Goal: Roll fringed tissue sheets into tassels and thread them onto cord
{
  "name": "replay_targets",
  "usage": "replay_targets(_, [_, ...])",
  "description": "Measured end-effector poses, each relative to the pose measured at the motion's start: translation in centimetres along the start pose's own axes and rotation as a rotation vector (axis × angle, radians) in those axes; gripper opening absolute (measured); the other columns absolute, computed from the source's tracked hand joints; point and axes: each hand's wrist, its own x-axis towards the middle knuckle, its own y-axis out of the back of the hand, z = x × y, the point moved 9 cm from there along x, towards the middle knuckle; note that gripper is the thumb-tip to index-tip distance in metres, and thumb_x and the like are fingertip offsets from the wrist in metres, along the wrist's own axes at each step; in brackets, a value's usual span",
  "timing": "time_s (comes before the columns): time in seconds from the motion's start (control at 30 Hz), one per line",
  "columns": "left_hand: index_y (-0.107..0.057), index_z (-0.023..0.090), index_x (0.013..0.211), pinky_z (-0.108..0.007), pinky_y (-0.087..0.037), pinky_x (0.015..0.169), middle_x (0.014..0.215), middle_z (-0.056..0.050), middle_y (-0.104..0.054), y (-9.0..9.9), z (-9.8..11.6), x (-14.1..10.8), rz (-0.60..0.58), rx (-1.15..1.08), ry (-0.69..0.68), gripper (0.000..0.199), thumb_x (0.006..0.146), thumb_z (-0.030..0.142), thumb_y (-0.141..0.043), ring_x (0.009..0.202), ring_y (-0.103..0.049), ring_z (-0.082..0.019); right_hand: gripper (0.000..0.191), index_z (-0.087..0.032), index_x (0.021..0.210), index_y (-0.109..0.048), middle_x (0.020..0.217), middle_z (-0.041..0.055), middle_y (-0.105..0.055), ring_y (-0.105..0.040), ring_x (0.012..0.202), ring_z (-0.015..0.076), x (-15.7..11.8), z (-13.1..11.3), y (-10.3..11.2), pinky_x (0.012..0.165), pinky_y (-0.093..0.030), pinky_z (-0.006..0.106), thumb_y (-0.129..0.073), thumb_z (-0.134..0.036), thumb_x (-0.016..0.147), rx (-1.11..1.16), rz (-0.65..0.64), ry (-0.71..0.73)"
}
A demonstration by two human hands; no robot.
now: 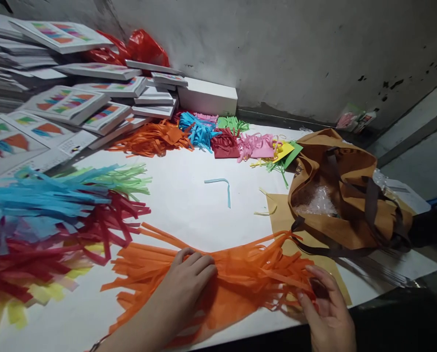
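Orange fringed tissue paper (236,278) lies spread across the front of the white table, with strips fanning out at both ends. My left hand (191,281) rests on its middle, palm down, fingers bent and close together, pressing on the paper. At the right end of the paper, my right hand (326,303) has its thumb and fingers curled around some orange strips. Left of the orange paper lies a pile of fringed tissue in blue (46,200), dark red (31,264), green and yellow.
Stacks of printed white packs (68,105) fill the back left. Small tissue bundles (224,144) line the back, beside a white box (207,97). A brown bag (343,181) stands open at the right. A loose blue strip (229,193) lies mid-table.
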Motion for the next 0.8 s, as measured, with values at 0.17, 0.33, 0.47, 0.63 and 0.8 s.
replay_targets(0.17, [-0.061, 0.024, 0.094, -0.039, -0.038, 0.092, 0.096, -0.002, -0.068, 0.0, 0.2, 0.0, -0.013, 0.041, -0.023, 0.034, 0.068, 0.002, -0.056, 0.088, -0.059, -0.023, 0.021, -0.022, 0.104, -0.073, 0.105, 0.0090, -0.069, -0.066, 0.098, 0.0232, 0.0, -2.0, -0.2, 0.087, -0.052, 0.037, -0.057, -0.025, 0.092, -0.635, 0.056, 0.518])
replay_targets(0.33, [-0.061, 0.024, 0.094, -0.040, -0.038, 0.093, 0.095, -0.002, -0.067, 0.1, 0.2, -0.2, 0.026, 0.059, -0.033, 0.032, 0.069, 0.004, -0.058, 0.087, -0.059, -0.023, 0.024, -0.023, 0.103, -0.074, 0.113, 0.0099, -0.067, -0.065, 0.105, 0.0252, 1.6, -0.7, 0.8, 0.082, -0.056, 0.035, -0.061, -0.039, 0.092, -0.444, 0.022, 0.308])
replay_targets(0.47, [-0.062, 0.023, 0.092, -0.040, -0.036, 0.094, 0.096, -0.002, -0.068, 0.2, 0.2, 0.0, -0.004, 0.026, -0.001, 0.030, 0.070, 0.004, -0.056, 0.089, -0.058, -0.023, 0.035, -0.022, 0.104, -0.071, 0.116, 0.0096, -0.069, -0.066, 0.108, 0.0265, 1.8, 2.5, 0.6, 0.083, -0.058, 0.037, -0.073, -0.049, 0.081, 0.073, -0.025, -0.173])
replay_targets(0.63, [-0.062, 0.023, 0.093, -0.041, -0.036, 0.094, 0.097, -0.002, -0.069, -0.1, 0.0, 0.0, -0.009, 0.009, -0.005, 0.031, 0.071, 0.003, -0.054, 0.089, -0.058, -0.023, 0.043, -0.026, 0.108, -0.066, 0.101, 0.0009, -0.069, -0.065, 0.074, 0.0132, 0.5, 2.9, -1.2, 0.067, -0.057, 0.028, -0.084, -0.043, 0.072, 0.549, -0.018, -0.414])
replay_targets(0.8, [-0.062, 0.023, 0.092, -0.041, -0.037, 0.094, 0.095, -0.002, -0.068, -0.6, -0.4, -0.2, 0.024, 0.033, -0.025, 0.029, 0.071, 0.004, -0.053, 0.086, -0.057, -0.022, 0.050, -0.029, 0.119, -0.062, 0.099, 0.0004, -0.066, -0.053, 0.053, 0.0089, -0.3, 3.3, -2.9, 0.052, -0.052, 0.028, -0.069, -0.061, 0.081, 0.665, -0.146, -0.481])
